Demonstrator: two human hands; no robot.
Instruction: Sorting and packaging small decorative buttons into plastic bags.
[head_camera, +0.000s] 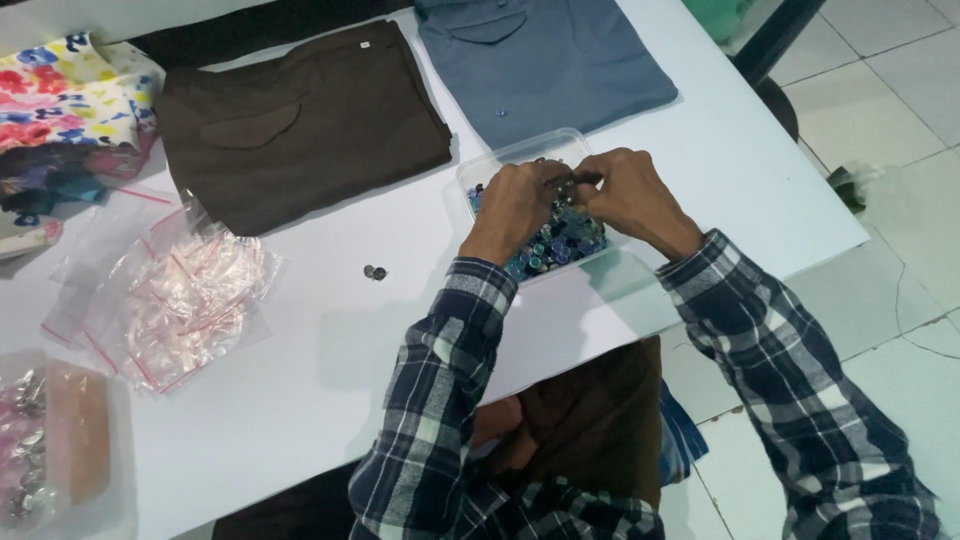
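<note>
Left hand (518, 200) and right hand (628, 195) meet fingertip to fingertip over the clear shallow plastic tray of blue and dark buttons (545, 240), pinching something small; which piece cannot be told. Two loose metal buttons (375, 272) lie apart on the white table (330, 340), beside folded brown fabric (300, 125) and grey-blue fabric (545, 60).
</note>
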